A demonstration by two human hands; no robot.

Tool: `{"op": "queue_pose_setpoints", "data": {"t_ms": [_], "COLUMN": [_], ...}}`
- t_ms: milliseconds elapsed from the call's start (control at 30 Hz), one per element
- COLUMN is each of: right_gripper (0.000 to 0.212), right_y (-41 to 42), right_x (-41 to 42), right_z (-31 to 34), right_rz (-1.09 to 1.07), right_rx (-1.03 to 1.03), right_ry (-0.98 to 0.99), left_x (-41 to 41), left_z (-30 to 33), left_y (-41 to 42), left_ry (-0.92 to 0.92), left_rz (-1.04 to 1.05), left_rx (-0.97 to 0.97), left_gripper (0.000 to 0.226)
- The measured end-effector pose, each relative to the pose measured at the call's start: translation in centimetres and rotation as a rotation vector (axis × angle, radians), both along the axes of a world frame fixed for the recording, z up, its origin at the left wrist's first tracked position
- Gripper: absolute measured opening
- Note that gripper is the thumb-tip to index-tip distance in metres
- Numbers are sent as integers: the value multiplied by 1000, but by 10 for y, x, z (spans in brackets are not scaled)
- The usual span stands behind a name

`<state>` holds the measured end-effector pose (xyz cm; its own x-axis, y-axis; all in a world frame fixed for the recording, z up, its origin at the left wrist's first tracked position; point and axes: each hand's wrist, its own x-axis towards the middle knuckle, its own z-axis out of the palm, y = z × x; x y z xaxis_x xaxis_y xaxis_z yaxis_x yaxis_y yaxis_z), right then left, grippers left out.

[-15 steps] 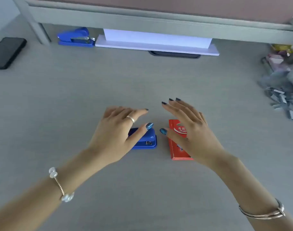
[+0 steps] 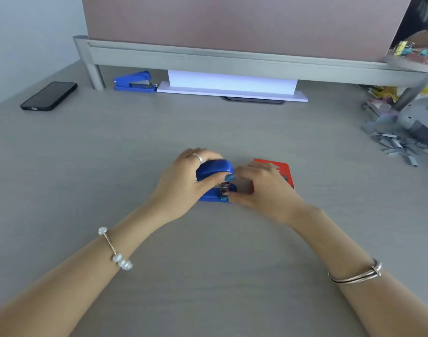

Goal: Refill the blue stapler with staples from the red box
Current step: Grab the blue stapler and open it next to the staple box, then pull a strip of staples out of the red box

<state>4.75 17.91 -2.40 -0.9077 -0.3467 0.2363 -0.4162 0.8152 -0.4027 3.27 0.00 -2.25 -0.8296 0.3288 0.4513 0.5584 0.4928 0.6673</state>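
Observation:
A small blue stapler [image 2: 214,169] stands on the grey desk at the centre, its blue top raised off the base. My left hand [image 2: 183,178] wraps around its top and back, thumb on the front. My right hand [image 2: 261,188] pinches the metal front end of the stapler from the right, thumb at the base. The red staple box [image 2: 284,170] lies flat just behind and right of my right hand, mostly covered by it.
A second blue stapler [image 2: 135,81] sits under the grey shelf at the back, beside a white paper stack [image 2: 232,87]. A black phone [image 2: 48,95] lies far left. Loose staples [image 2: 393,144] and clutter fill the right edge.
Both hands dropped from hovering open above the desk and closed on the stapler. Its top now stands lifted. My right hand moved left, off the red box.

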Motion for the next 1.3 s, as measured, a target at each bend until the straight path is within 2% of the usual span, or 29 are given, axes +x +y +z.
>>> {"op": "queue_pose_setpoints", "data": {"t_ms": [100,233,367,533,667,767,867,933,1000,1100,1200,1300], "right_gripper": [30,34,34,35,40,41,43,52,67,83,80,66], "right_y": [0,1,-3,-5,2,7,9,18,36,62,67,64], "right_x": [1,2,9,12,7,4,6,9,11,11,10,6], "right_z": [3,5,10,14,10,6,6,11,19,26,24,24], "right_rz": [-12,-43,-49,-33,-37,-23,10,2,-41,-126,-131,-114], "right_rx": [7,29,3,1,-15,-23,-62,-115,-110,123,243,244], "right_ry": [-13,-20,-22,-6,-16,-6,-10,-40,-87,-229,-280,-225], "left_x": [-2,-10,-17,-20,-20,-21,-21,-21,-19,-13,-7,-6], "left_z": [12,28,37,49,45,37,32,31,32,33,31,27], "left_y": [-9,-44,-86,-131,-146,-139,-133,-131,-125,-98,-61,-27], "left_ry": [-81,13,-67,-282,-385,-479,-537,-551,-505,-339,-211,-120], "left_rz": [-14,-1,-46,-86,-32,-22,-18,-26,-44,-64,-106,-199], "left_rx": [255,283,288,116,-107,-266,-327,-325,-306,-220,-161,-248], "left_gripper": [9,15,19,43,33,38,41,43,41,31,21,24]}}
